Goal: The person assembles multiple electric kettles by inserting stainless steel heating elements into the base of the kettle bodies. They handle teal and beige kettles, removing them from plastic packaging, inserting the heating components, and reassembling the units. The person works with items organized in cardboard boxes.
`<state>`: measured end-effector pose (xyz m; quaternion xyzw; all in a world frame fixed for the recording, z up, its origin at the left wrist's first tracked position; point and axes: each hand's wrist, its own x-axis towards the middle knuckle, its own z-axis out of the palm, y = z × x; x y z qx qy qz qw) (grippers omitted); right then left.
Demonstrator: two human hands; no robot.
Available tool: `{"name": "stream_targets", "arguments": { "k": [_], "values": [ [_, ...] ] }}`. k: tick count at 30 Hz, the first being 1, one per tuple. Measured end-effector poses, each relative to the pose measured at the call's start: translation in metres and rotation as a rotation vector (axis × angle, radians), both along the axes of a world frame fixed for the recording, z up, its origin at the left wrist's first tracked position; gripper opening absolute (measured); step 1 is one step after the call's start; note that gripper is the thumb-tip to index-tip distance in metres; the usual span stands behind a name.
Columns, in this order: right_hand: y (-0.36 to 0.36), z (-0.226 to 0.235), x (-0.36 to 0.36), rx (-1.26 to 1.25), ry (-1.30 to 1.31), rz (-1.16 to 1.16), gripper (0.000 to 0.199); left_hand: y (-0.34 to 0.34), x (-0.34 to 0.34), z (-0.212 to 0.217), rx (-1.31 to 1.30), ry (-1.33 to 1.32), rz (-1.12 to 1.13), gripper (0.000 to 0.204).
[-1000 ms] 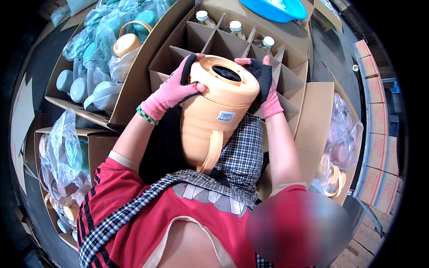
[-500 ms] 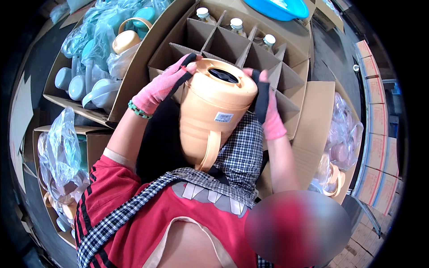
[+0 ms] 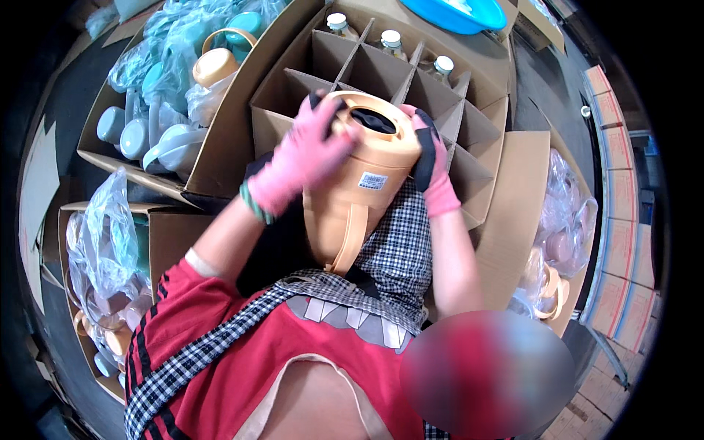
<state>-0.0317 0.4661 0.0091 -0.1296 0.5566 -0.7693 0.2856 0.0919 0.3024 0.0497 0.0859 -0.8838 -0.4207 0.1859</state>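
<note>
1. Two gloved hands are closed around an orange flask body at the centre of the frame: the left hand is wrapped over its upper left shoulder, the right hand is pressed against its right side.
2. Compared with a second ago, the flask body has been lifted slightly and tipped, and the left hand has been slid higher toward the dark mouth, so the grip is judged to be mid-adjustment.
3. The flask body is held over a checked apron, just below a divided carton.
4. Three capped flasks are seen standing in the carton's top cells.
</note>
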Motion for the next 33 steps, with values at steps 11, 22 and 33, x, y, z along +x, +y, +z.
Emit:
{"name": "stream_targets", "arguments": {
  "k": [11, 22, 33],
  "values": [
    [-0.016, 0.003, -0.006, -0.012, 0.042, 0.068, 0.064, -0.049, -0.050, -0.039, 1.245, 0.016, -0.374, 0.060],
    [-0.007, -0.019, -0.039, -0.441, -0.452, 0.419, 0.067, -0.016, -0.020, 0.006, 0.348, -0.101, 0.000, 0.067],
    [-0.019, 0.034, 0.051, 0.410, 0.520, -0.338, 0.045, -0.059, -0.065, -0.035, 1.260, -0.272, -0.415, 0.067]
  ]
}}
